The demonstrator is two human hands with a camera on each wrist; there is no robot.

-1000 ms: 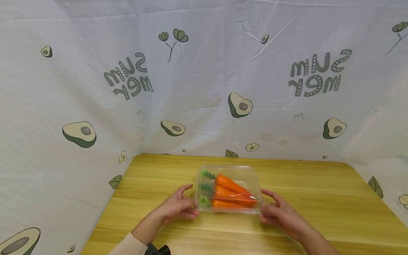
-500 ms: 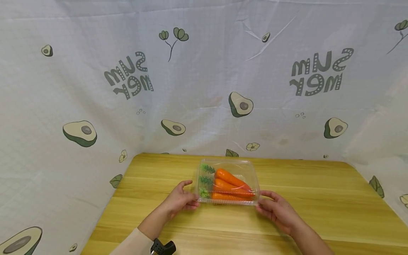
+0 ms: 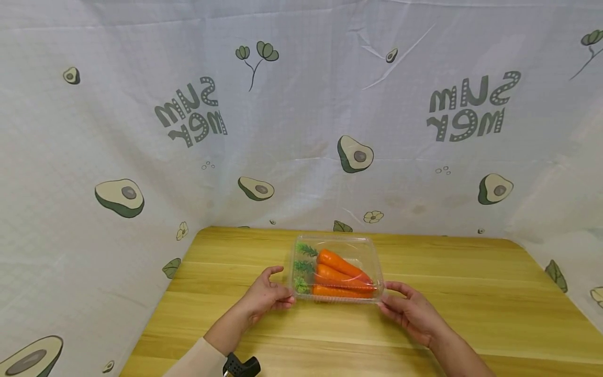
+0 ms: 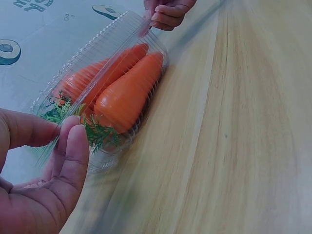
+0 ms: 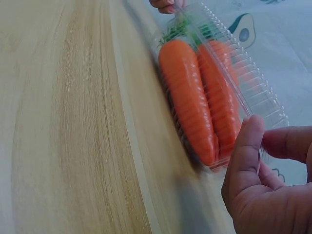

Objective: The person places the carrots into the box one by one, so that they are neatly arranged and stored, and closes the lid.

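A clear plastic clamshell box with a ribbed wall lies lidded near the middle of the wooden table. Through the lid show three orange carrots, side by side, their feathery green tops toward the left. My left hand pinches the box's rim at the near left corner between thumb and fingers, beside the green tops. At the near right corner, by the carrot tips, my right hand pinches the rim too. Both wrist views show the rim between thumb and fingertips.
The wooden tabletop reaches back to a white cloth printed with avocados and flowers. This cloth also hangs at both sides. A black wrist device sits below the left sleeve.
Between one second and half a second ago, the box moved slightly away toward the back, both hands going along with it. Since then, hands and box have stayed nearly still.
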